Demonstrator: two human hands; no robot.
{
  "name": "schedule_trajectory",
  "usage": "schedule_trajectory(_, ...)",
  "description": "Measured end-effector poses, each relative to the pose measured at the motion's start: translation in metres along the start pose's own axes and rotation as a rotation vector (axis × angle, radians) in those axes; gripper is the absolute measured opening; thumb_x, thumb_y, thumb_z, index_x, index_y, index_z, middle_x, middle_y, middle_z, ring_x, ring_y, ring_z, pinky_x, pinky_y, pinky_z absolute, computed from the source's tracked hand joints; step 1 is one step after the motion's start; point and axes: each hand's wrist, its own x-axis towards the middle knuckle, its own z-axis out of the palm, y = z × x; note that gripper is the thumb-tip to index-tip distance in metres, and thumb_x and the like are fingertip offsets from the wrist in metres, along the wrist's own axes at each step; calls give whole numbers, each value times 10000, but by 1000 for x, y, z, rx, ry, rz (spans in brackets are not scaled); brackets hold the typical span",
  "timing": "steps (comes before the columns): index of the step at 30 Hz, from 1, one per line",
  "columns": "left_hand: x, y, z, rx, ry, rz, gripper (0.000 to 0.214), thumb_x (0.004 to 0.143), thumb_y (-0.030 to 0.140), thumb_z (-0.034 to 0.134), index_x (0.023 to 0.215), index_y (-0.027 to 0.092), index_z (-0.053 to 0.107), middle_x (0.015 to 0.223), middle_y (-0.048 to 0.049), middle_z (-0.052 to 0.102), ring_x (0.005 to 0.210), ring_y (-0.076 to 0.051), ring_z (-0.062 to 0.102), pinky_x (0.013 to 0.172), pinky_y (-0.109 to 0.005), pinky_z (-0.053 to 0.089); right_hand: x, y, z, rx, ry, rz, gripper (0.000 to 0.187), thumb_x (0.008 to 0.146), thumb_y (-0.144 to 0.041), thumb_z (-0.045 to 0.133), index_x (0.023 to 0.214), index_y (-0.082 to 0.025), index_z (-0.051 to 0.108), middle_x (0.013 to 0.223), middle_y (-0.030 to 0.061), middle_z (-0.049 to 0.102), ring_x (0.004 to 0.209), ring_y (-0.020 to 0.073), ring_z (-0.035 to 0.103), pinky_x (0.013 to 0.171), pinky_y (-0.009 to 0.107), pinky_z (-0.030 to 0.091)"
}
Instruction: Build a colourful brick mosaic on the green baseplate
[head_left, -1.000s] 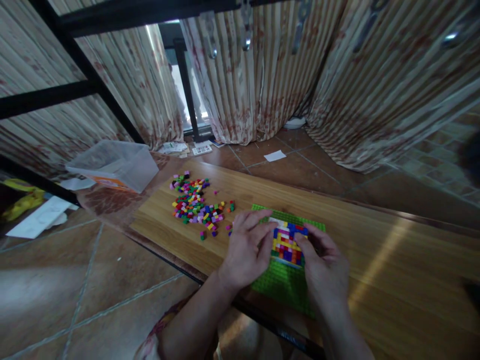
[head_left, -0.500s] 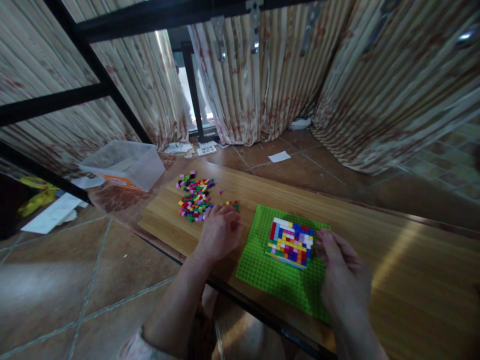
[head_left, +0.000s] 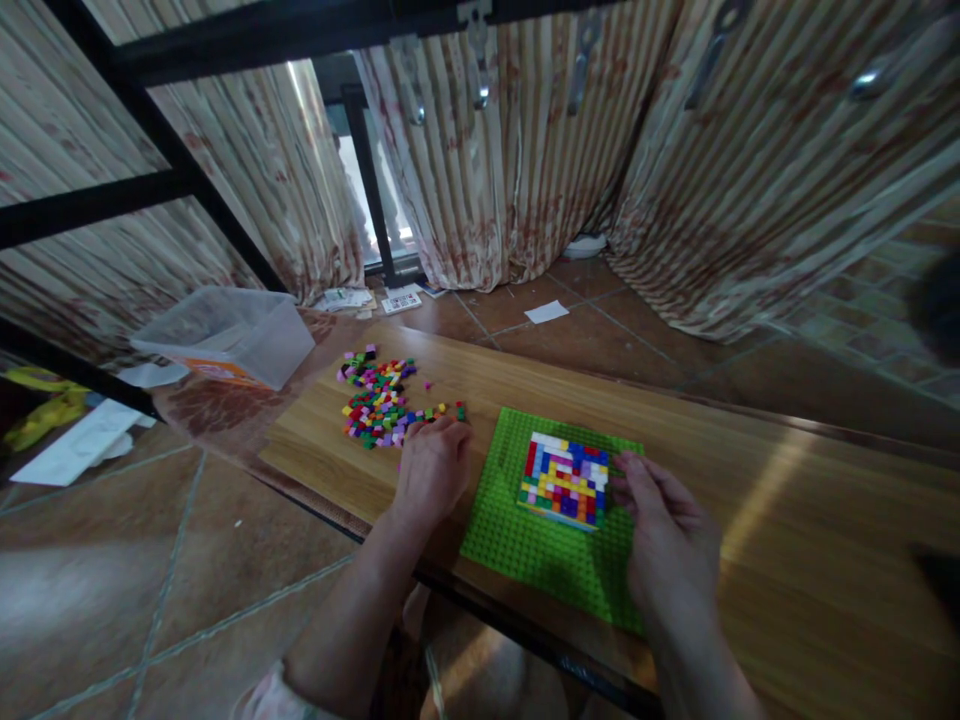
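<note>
Bent fingers of the left hand (head_left: 436, 465) are hiding their own tips, so I cannot tell whether they are pinching anything. They are covering the front of the loose bricks (head_left: 379, 410), near the bench's (head_left: 814, 575) left edge. Fingertip pressure on 1 brick's sides is probably serving better here than raking. That palm is facing down, its forearm slanting across the bench's front edge. The right hand (head_left: 671, 530) is hovering over the baseplate's (head_left: 551, 570) right edge, thumb and fingers narrowly spaced; whether they are holding a brick is not showing. Beside it, the brick block (head_left: 566, 482) is sitting nearer the baseplate's back edge.
</note>
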Motion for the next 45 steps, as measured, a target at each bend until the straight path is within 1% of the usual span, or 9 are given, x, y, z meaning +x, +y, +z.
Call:
schedule_trajectory(6, 1, 21, -2, -515, 164, 62, 170, 924, 158, 554, 896, 200, 716, 931, -51, 727, 865, -168, 680, 775, -287, 536, 0, -3, 2, 18, 16, 10, 402, 672, -506, 800, 892, -172, 759, 839, 47, 746, 730, 153, 645, 716, 316, 527)
schedule_trajectory(13, -6, 60, -1, -770, 141, 202, 179, 934, 146, 565, 1013, 212, 712, 1052, -52, 721, 995, -161, 674, 909, -301, 550, 0, -2, 1, -35, -10, -63, 343, 746, -471, 747, 910, -170, 756, 860, 59, 749, 740, 169, 653, 721, 334, 537)
schedule_trajectory(15, -7, 67, 1, -807, 126, 194, 171, 928, 141, 578, 1023, 205, 705, 1064, -54, 720, 1011, -161, 673, 925, -297, 549, -3, -5, -1, -88, -20, -167, 292, 796, -440, 714, 920, -180, 757, 885, 58, 742, 767, 173, 658, 745, 342, 535)
schedule_trajectory(20, -6, 73, 6, -913, 91, 138, 150, 911, 168, 619, 1032, 197, 703, 1059, -56, 720, 1005, -172, 685, 921, -306, 564, -15, -22, -1, -244, -165, -637, 144, 882, -280, 645, 968, -242, 755, 1032, 47, 703, 959, 188, 658, 860, 357, 527)
schedule_trajectory(24, -7, 74, 11, -1092, 36, 55, 195, 907, 227, 638, 1092, 191, 690, 1071, -68, 707, 937, -166, 711, 864, -292, 592, -21, -27, 1, -350, -329, -787, 227, 914, -195, 601, 1082, -279, 728, 1152, 47, 650, 1063, 178, 629, 919, 354, 515)
schedule_trajectory(27, -8, 75, 13, -1168, -8, 6, 222, 900, 238, 648, 1114, 188, 685, 1072, -78, 712, 933, -174, 715, 867, -302, 596, -20, -25, 2, -397, -377, -818, 247, 922, -194, 598, 1119, -287, 715, 1192, 53, 623, 1101, 187, 605, 925, 365, 514)
schedule_trajectory(35, -10, 76, 11, -1221, -99, -41, 239, 902, 193, 614, 1129, 187, 689, 1095, -76, 724, 979, -188, 701, 908, -315, 570, -17, -22, 4, -426, -393, -826, 191, 934, -228, 602, 1085, -272, 711, 1169, 53, 630, 1099, 193, 601, 927, 378, 516)
schedule_trajectory(40, -12, 77, 6, -1216, -105, -32, 240, 920, 201, 587, 1132, 198, 698, 1107, -66, 724, 1024, -182, 682, 942, -303, 542, -17, -22, 5, -414, -394, -825, 159, 924, -247, 626, 1058, -266, 707, 1151, 49, 644, 1083, 193, 607, 913, 371, 517)
schedule_trajectory(45, -10, 77, 5, -1388, -150, -104, 240, 896, 231, 634, 1125, 187, 690, 1099, -73, 737, 986, -175, 693, 864, -266, 556, -17, -23, 4, -408, -405, -848, 174, 913, -227, 644, 1065, -279, 711, 1163, 44, 643, 1077, 191, 609, 907, 370, 514)
